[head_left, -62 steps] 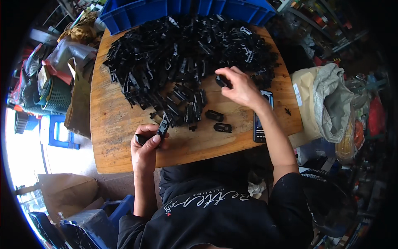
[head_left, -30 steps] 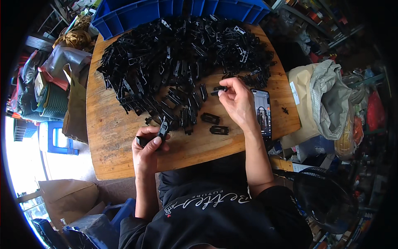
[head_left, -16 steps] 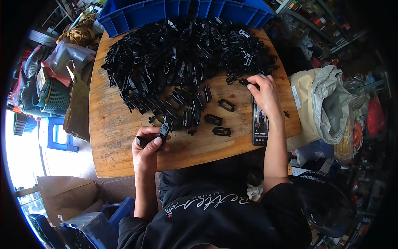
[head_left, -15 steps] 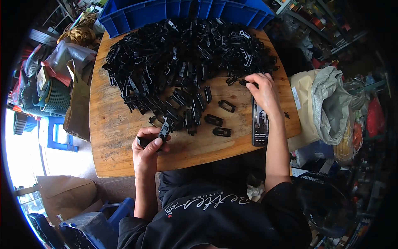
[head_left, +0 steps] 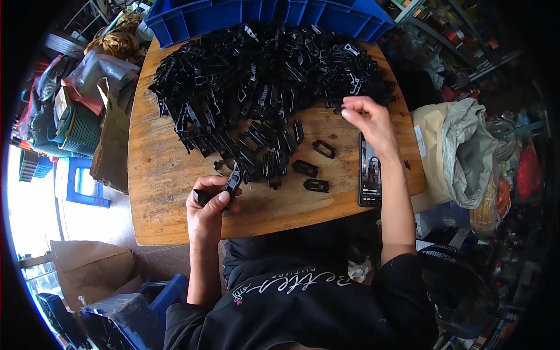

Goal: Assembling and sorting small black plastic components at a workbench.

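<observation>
My left hand (head_left: pixel 211 204) is closed round a narrow black plastic part (head_left: pixel 233 182) with a greyish upper face, near the table's front edge. A dark, blocky end (head_left: pixel 201 197) pokes out beside its fingers; I cannot tell whether it belongs to the same part. My right hand (head_left: pixel 371 121) is raised at the right end of a big heap of black plastic parts (head_left: pixel 233 87), thumb and fingertips pinched together. Whatever is in that pinch is too small to make out. Between the hands lie a few loose black frame-shaped parts (head_left: pixel 306 168), apart from the heap.
A phone (head_left: pixel 368 175) with a lit screen lies partly beneath my right forearm. Behind the heap stands a blue plastic crate (head_left: pixel 216 26) on the wooden table (head_left: pixel 169 204). Sacks (head_left: pixel 461 151) crowd the table's right side; bags and a cardboard piece (head_left: pixel 111 140) stand at the left.
My right hand has lifted slightly off the parts at the heap's right end, its fingers drawn closer together. My left hand keeps its hold on the black part. The whole view has shifted a little.
</observation>
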Available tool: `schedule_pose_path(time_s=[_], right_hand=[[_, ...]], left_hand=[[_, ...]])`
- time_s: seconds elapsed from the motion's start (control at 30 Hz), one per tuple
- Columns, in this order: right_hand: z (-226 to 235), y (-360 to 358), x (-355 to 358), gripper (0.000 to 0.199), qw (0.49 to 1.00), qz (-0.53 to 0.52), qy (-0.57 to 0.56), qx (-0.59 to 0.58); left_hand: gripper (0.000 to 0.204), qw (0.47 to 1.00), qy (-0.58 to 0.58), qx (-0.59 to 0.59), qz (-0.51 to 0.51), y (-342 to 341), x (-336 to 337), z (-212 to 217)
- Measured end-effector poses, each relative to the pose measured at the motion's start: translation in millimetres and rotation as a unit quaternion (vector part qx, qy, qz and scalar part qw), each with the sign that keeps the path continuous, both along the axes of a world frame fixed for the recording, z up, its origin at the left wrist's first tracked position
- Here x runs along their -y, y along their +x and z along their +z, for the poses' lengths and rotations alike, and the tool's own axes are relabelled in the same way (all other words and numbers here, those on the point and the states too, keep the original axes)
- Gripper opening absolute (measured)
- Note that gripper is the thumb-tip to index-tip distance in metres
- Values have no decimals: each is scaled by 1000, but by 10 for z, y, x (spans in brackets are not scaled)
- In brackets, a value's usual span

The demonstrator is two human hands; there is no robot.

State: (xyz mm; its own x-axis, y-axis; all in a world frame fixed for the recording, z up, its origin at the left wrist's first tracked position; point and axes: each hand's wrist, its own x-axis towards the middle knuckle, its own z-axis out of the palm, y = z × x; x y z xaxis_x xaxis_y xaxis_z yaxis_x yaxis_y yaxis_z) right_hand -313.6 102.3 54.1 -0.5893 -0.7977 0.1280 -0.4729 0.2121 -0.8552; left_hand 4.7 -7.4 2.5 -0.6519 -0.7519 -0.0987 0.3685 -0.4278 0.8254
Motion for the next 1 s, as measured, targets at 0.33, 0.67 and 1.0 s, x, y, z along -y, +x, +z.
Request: schedule_pose_path(time_s=[0.33, 0.67, 1.0], right_hand=[[-168, 606, -217, 28, 929, 56, 86, -356], [-173, 624, -219, 29, 922, 70, 96, -367], [-136, 686, -83, 16, 934, 117, 58, -332]], left_hand=[[23, 1000, 7, -9, -7, -2, 3, -14], [23, 1000, 4, 0, 1, 15, -9, -3], [23, 1000, 13, -2, 7, 44, -13, -30]])
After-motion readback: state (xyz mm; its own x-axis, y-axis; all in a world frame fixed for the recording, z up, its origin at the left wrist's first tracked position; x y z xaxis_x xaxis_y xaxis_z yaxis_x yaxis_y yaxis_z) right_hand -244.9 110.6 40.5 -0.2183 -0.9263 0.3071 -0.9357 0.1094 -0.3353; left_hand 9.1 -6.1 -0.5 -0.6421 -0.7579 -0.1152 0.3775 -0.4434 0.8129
